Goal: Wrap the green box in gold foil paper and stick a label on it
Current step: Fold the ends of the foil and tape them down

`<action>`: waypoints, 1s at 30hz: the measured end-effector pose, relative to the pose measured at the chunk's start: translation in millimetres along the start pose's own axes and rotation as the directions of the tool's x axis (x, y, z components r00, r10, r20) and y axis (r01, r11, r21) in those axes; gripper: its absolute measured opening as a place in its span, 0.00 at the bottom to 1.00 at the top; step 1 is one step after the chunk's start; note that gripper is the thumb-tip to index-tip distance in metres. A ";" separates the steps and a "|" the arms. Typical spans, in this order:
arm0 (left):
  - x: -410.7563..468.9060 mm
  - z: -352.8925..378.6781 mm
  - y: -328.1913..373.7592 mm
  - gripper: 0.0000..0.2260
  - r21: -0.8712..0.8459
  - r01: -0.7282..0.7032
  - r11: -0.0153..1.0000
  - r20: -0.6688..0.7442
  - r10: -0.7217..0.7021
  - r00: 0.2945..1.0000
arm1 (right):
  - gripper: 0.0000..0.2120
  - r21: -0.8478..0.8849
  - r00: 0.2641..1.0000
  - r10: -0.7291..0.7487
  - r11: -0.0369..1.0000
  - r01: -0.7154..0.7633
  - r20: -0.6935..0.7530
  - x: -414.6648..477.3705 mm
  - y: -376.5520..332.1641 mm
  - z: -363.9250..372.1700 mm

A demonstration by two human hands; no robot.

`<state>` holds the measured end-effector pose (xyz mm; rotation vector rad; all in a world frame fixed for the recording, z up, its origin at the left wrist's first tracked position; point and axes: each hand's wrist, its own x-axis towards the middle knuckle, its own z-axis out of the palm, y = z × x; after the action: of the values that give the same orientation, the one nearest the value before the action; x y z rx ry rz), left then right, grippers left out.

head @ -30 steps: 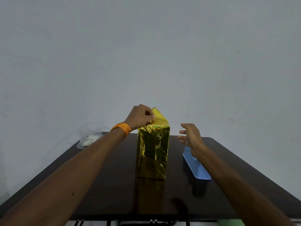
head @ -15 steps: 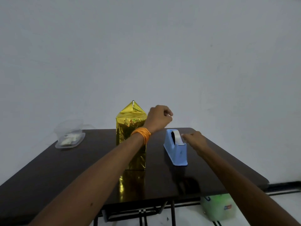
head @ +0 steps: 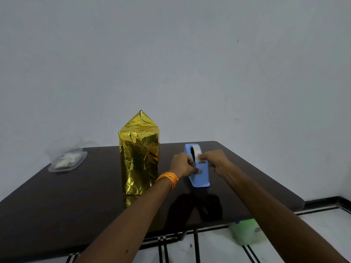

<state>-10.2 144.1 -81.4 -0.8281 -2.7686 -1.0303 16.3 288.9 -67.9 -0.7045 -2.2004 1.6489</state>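
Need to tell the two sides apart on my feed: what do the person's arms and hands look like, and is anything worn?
The left arm and right arm are bare, with no sleeves in view. The left hand and right hand wear no gloves. An orange band of wound threads circles the left wrist; the right wrist has nothing.

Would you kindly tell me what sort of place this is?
Probably a plain indoor room used for gift-wrapping: a dark table against a bare wall, a tiled floor, and a blue tape dispenser beside a gold-wrapped box.
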 end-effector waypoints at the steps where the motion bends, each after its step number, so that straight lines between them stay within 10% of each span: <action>1: -0.6 1.3 -0.7 0.18 -0.002 -0.012 1.000 -0.012 0.012 1.000 | 0.08 -0.020 0.999 -0.024 1.000 0.023 -0.023 1.8 -1.2 1.2; 9: -2.2 3.6 -5.6 0.18 0.010 -0.057 0.998 -0.041 0.057 0.998 | 0.10 -0.107 0.975 -0.200 0.976 0.190 -0.097 -20.6 -9.4 3.1; 20: -5.1 7.6 -3.9 0.18 -0.005 -0.062 0.998 -0.060 0.061 0.996 | 0.08 0.180 0.995 -0.018 0.983 0.036 -0.103 -45.8 17.2 -3.4; 30: -4.1 9.3 -8.4 0.17 -0.011 -0.099 0.995 -0.079 0.098 0.992 | 0.12 -0.060 0.969 -0.221 0.975 0.216 -0.111 -56.7 36.2 -6.0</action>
<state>-10.0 142.8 -94.5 -0.8960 -2.6297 -1.0446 74.0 270.5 -97.8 -0.5336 -2.1546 1.4151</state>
